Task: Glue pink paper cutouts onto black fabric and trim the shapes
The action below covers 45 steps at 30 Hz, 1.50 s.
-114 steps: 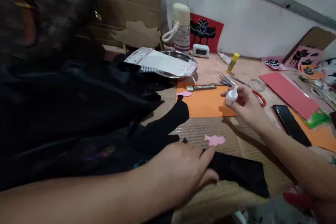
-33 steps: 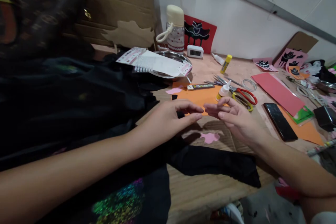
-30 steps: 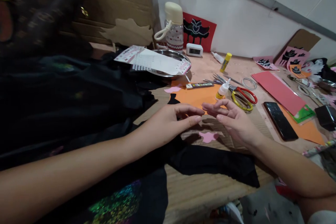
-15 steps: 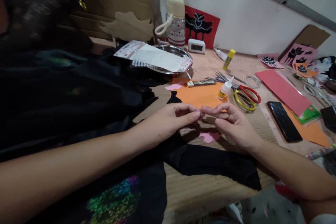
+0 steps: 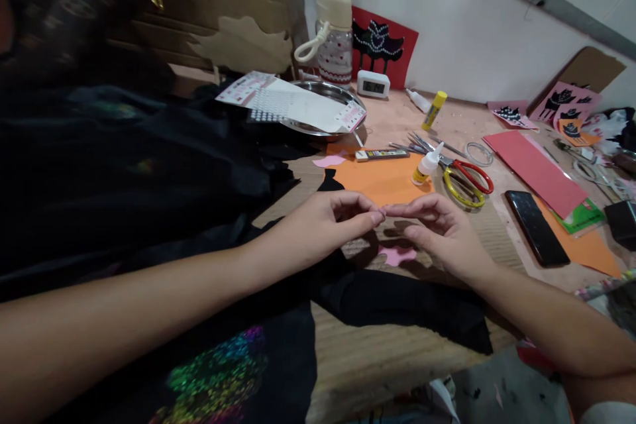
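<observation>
Currently I list: left hand (image 5: pixel 342 222), fingertips pinched together, contents unclear; right hand (image 5: pixel 444 232), thumb and fingers apart; pink cutout (image 5: pixel 397 256), on the desk (image 5: pixel 377 361) between; glue bottle (image 5: pixel 424 167), upright, liable to topple if knuckles brush it.

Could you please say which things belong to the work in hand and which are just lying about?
Probably work, nearest the left hand and right hand: nearer pink cutout, black strip, upright dropper bottle, scissors.

Apparently lying about: phone, clock, flask, bag.

Head-worn view, facing forward and down, close
</observation>
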Each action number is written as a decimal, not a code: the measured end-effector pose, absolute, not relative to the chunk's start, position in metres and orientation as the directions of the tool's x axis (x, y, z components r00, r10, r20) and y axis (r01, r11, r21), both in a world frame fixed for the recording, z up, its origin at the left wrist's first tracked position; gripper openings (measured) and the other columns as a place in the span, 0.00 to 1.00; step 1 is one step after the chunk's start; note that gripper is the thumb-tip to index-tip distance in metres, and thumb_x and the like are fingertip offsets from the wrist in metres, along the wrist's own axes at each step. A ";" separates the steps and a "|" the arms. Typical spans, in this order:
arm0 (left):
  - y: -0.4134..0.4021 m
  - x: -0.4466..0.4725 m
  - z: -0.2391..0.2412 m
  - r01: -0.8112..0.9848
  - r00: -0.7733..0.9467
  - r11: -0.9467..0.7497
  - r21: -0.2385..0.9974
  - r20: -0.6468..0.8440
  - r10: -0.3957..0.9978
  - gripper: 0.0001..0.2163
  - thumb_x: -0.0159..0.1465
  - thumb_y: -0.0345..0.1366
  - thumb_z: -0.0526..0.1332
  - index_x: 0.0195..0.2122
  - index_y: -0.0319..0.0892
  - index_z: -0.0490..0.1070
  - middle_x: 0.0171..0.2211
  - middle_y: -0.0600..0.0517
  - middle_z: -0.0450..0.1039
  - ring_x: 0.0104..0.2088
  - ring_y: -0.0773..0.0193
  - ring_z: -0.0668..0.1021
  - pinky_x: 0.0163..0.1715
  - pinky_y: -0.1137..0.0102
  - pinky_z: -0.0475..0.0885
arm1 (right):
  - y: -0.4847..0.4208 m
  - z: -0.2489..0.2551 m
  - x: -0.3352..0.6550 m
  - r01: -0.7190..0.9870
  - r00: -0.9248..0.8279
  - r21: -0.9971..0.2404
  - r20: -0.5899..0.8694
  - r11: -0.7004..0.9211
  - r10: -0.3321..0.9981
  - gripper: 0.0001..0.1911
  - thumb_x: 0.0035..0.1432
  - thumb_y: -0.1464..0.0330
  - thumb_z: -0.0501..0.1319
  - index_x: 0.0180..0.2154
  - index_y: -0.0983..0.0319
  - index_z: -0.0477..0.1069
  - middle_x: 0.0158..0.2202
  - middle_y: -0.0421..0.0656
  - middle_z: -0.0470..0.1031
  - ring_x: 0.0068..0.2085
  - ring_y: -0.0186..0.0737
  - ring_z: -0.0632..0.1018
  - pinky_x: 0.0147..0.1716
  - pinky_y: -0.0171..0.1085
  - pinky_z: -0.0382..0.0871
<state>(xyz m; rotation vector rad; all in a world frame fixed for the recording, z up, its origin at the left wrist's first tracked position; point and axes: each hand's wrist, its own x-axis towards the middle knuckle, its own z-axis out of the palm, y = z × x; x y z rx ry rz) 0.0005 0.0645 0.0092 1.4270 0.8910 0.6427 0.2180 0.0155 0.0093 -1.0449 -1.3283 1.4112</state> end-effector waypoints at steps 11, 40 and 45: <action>0.051 0.002 0.005 0.144 0.615 -0.017 0.989 -0.076 0.785 0.11 0.61 0.47 0.69 0.36 0.46 0.84 0.36 0.53 0.86 0.38 0.59 0.85 0.40 0.69 0.78 | 0.016 0.001 0.209 0.040 -0.104 -0.987 0.153 0.157 0.983 0.11 0.57 0.71 0.72 0.38 0.57 0.72 0.35 0.38 0.80 0.39 0.37 0.82 0.43 0.38 0.79; 0.049 0.005 0.006 0.260 0.526 -0.119 0.958 -0.037 0.850 0.11 0.62 0.46 0.66 0.31 0.45 0.81 0.31 0.54 0.84 0.32 0.62 0.81 0.35 0.71 0.73 | 0.022 0.012 0.218 0.329 -0.317 -0.894 0.199 0.304 0.927 0.05 0.63 0.68 0.67 0.33 0.60 0.76 0.35 0.42 0.79 0.38 0.38 0.80 0.42 0.39 0.75; 0.050 0.004 0.003 0.265 0.539 -0.119 0.957 -0.044 0.841 0.12 0.62 0.47 0.66 0.32 0.45 0.81 0.31 0.53 0.84 0.33 0.61 0.82 0.35 0.71 0.73 | 0.020 0.015 0.214 0.315 -0.299 -0.933 0.074 0.172 0.952 0.06 0.62 0.65 0.66 0.34 0.60 0.75 0.33 0.41 0.78 0.35 0.38 0.79 0.37 0.37 0.76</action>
